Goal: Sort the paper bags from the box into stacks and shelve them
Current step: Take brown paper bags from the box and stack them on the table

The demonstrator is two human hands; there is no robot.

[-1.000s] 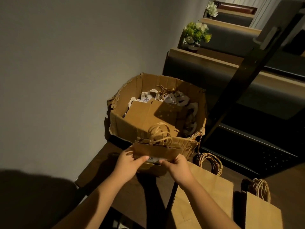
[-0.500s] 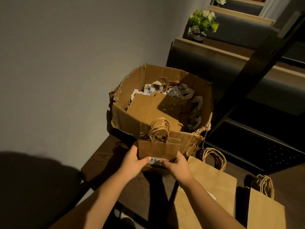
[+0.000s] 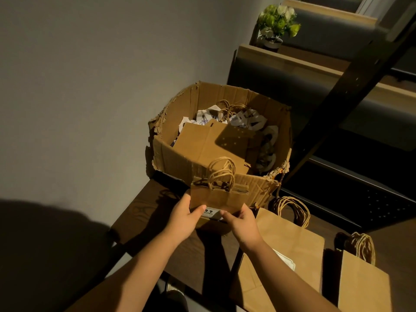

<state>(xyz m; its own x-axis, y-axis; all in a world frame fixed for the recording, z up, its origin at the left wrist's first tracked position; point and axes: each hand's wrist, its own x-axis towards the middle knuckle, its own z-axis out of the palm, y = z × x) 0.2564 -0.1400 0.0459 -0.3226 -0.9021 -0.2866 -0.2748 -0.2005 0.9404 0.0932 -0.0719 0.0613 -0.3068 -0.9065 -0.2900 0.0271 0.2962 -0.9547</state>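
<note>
A small stack of brown paper bags [image 3: 219, 195] with twisted handles stands upright in front of the torn cardboard box [image 3: 177, 163]. My left hand [image 3: 183, 218] grips its lower left corner and my right hand [image 3: 242, 222] grips its lower right, thumbs beside a white price label. Inside the box lie a larger flat brown bag [image 3: 211, 144] and white printed bags [image 3: 247, 121]. A stack of large brown bags [image 3: 290, 246] lies flat on the table to the right, with another bag stack [image 3: 362, 282] further right.
The dark wooden table [image 3: 146, 212] stands against a grey wall [image 3: 90, 86]. A black slanted shelf post [image 3: 351, 93] rises on the right. Behind are bench backs and a flower pot [image 3: 275, 23].
Both hands have lifted the small bag stack slightly and stood it more upright in front of the box. The camera has tilted down a little.
</note>
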